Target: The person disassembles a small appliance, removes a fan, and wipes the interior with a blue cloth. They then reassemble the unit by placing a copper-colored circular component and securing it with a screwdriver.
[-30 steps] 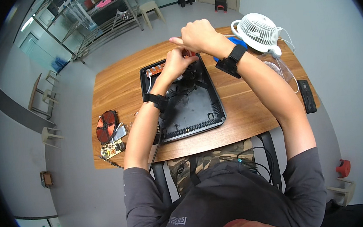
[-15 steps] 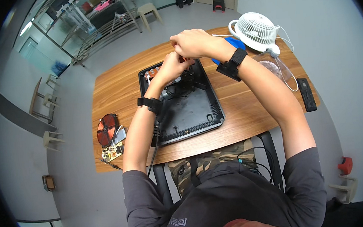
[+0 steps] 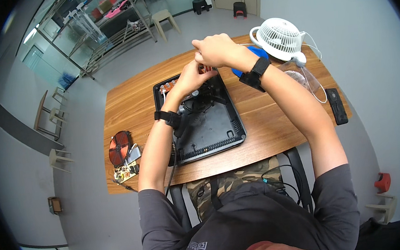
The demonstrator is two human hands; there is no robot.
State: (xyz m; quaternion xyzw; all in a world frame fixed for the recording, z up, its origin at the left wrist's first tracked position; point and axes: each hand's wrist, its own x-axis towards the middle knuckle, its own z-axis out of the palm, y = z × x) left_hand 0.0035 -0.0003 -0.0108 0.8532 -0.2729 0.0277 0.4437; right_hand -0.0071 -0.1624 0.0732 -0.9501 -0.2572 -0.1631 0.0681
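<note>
Two hands busy: right hand [image 3: 217, 50] curled above, left hand [image 3: 191, 79] bent-fingered below — can't tell what, if anything, either grips — over one black casing [image 3: 211, 124], mid-surface [image 3: 268, 129]. One coil [image 3: 120, 149], one circuit board [image 3: 126, 171], near-left corner!

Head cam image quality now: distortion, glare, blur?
Head view: fisheye bows the table, corners go black; soft sheen on the black casing; left hand and right hand fairly sharp, details between them too small to read.
</note>
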